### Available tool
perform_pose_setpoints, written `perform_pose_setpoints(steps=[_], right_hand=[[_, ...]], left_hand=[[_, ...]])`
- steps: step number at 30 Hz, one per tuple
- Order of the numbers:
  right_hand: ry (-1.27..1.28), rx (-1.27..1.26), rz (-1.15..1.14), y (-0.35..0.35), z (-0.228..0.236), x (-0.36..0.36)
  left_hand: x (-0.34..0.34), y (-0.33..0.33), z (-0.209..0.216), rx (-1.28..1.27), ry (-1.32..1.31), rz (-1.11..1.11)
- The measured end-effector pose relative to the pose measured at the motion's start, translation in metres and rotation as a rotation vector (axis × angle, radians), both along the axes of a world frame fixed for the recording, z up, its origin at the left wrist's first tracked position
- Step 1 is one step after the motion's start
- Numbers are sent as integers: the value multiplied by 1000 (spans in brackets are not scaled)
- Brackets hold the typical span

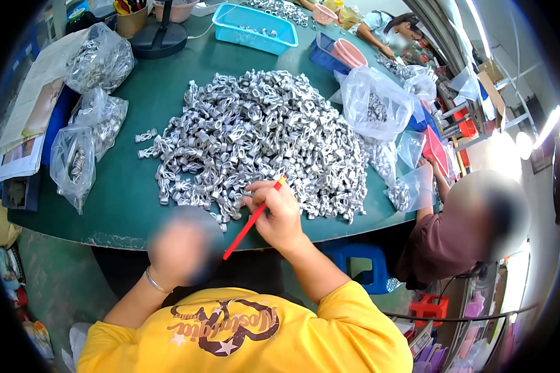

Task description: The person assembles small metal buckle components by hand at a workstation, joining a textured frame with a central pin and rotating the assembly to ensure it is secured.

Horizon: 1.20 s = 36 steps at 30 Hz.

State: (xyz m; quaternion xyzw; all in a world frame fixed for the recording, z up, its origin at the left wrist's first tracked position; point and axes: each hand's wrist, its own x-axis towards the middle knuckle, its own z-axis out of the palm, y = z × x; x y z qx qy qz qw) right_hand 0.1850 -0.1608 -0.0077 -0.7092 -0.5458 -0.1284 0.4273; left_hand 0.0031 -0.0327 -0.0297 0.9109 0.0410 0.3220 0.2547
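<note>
A large heap of small silver metal fittings [261, 133], each with a loop and a ribbed end, covers the middle of the green table [127, 199]. At the heap's near edge, my right hand [279, 214] is closed around a slim red stick-like tool [246, 232] with a yellow end. The tool slants from upper right to lower left. Its fingertips touch or nearly touch the fittings; whether they also pinch one is unclear. My left hand [177, 248] is at the table's front edge, left of the tool. A blur smears its fingers, hiding any grip.
Clear bags of fittings [99, 59] lie at the left beside papers [34, 99]. Behind the heap are a turquoise basket [255, 31] and a black lamp base [158, 42]. More bags [376, 102] stand at right, near a seated person [445, 242] and a blue stool [367, 264].
</note>
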Motion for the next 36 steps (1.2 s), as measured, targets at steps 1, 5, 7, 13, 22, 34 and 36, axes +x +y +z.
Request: perform_pose_setpoints(steps=[1, 5, 7, 13, 22, 34, 36], right_hand=[[34, -21, 1, 0, -2, -2], [36, -29, -87, -6, -7, 1], [112, -4, -102, -12, -8, 4], [200, -55, 31, -35, -9, -1], [-14, -13, -31, -28, -14, 0], [-144, -54, -73, -12, -3, 26], [204, 132, 80, -13, -4, 10]], left_hand=[[-2, 0, 0, 19, -19, 12], [1, 1, -8, -30, -100, 39], [1, 0, -7, -26, -67, 41], [-4, 3, -17, -21, -64, 56], [-1, -2, -11, -134, -81, 58], [-3, 0, -11, -136, -69, 48], [-6, 0, -6, -156, -40, 53]])
